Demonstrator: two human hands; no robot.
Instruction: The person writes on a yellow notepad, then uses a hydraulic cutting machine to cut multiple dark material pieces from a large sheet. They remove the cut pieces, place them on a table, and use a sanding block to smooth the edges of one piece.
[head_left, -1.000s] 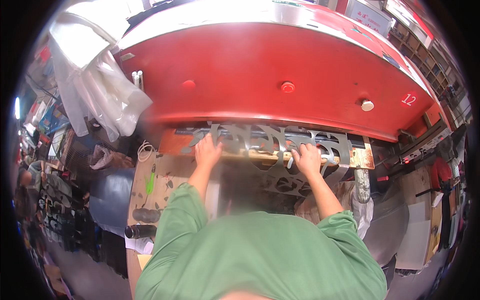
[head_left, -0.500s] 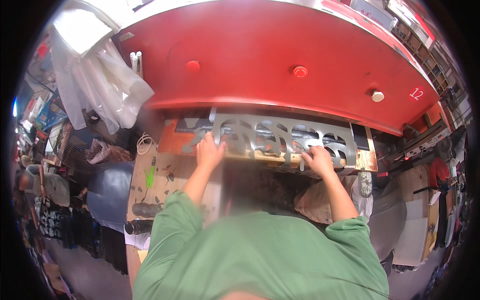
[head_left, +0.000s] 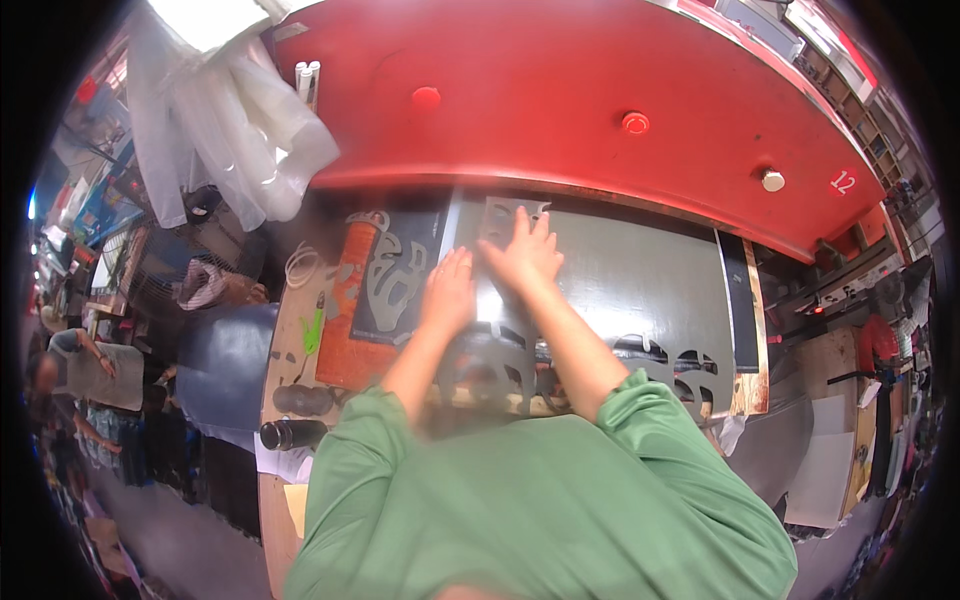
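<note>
A grey sheet (head_left: 640, 270) lies on the bed below the red machine front, with curved cut-outs along its near edge. My left hand (head_left: 450, 292) rests flat by the sheet's left edge, its fingers stretched out. Just right of it and farther in, my right hand (head_left: 525, 258) is open with fingers spread. Its fingertips touch a small, flat, pale grey piece (head_left: 497, 217) with dark shapes at the sheet's far left corner. Left of my hands, a flat grey curved shape (head_left: 397, 285) lies on a dark pad.
The red machine front (head_left: 540, 110) with round buttons spans the far side. Clear plastic sheeting (head_left: 225, 130) hangs at the upper left. A green-handled tool (head_left: 314, 328) and a black cylinder (head_left: 290, 434) are on the wooden table at left. A person (head_left: 95, 370) is at the far left.
The grey sheet has come out toward me, showing its broad plain part. Both hands have moved to its left end, the right hand going far left and inward.
</note>
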